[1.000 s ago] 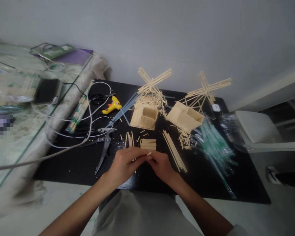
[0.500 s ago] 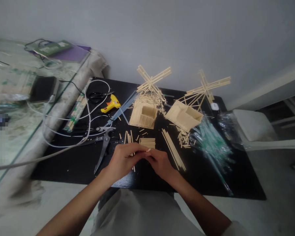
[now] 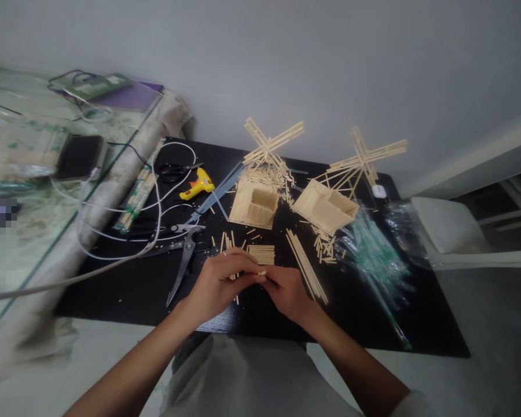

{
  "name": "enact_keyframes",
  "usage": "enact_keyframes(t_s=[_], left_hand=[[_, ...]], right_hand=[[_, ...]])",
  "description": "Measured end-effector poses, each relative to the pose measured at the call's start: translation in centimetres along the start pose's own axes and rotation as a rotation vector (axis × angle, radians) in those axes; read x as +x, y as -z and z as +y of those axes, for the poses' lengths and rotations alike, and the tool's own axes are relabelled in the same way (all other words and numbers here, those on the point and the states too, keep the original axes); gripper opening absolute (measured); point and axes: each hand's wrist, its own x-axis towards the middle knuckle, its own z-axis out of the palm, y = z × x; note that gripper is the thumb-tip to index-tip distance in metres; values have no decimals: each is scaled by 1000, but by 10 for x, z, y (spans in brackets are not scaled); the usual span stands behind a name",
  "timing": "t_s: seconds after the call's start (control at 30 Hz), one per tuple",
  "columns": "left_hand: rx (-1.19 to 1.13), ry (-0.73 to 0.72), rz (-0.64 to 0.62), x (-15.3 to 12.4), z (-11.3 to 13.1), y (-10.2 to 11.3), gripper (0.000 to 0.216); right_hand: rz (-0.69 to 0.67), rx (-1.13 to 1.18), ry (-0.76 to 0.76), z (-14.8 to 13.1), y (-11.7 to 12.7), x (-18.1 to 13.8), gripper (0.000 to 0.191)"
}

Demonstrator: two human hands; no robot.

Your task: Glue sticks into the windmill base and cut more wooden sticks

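My left hand (image 3: pixel 221 281) and my right hand (image 3: pixel 286 289) meet above the near middle of the table, both closed in a pinch. Between their fingertips show the pale ends of small wooden sticks (image 3: pixel 263 273); the rest is hidden by the fingers. Just beyond lies a flat row of short sticks (image 3: pixel 261 253) side by side. Longer sticks (image 3: pixel 228 240) lie partly under my left hand. To the right of my right hand is a bundle of long sticks (image 3: pixel 306 266).
Two stick-built models, a left one (image 3: pixel 254 202) and a right one (image 3: pixel 325 205), stand at the back with crossed blades. Left are a yellow glue gun (image 3: pixel 197 184), cutting pliers (image 3: pixel 184 260), scissors (image 3: pixel 173 171) and a white cable (image 3: pixel 158 208). Plastic wrapping (image 3: pixel 380 249) lies right on the black table (image 3: pixel 417 324).
Both hands stay together at the same place with only slight finger movement. The pale stick ends sit a little lower between the fingertips. The view has shifted very slightly.
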Motion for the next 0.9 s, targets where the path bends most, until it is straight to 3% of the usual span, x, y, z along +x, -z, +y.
enact_keyframes(t_s=[0.17,0.33,0.5,0.63,0.9], left_hand=[[108,35,-66,-4,-1,17,20],[671,268,-15,-31,-22,67,64],[1121,536,-133,-72,-51,92,109],[1176,555,-162,-82,-59,93,113],[1153,576,-202,-63,-47,105,77]], right_hand=[[38,3,48,3,-4,-1,22],[57,84,-12,1,-5,0,13],[60,100,-9,1,-6,1,12],[59,77,0,3,-6,2,11],[54,86,-25,2,-5,3,10]])
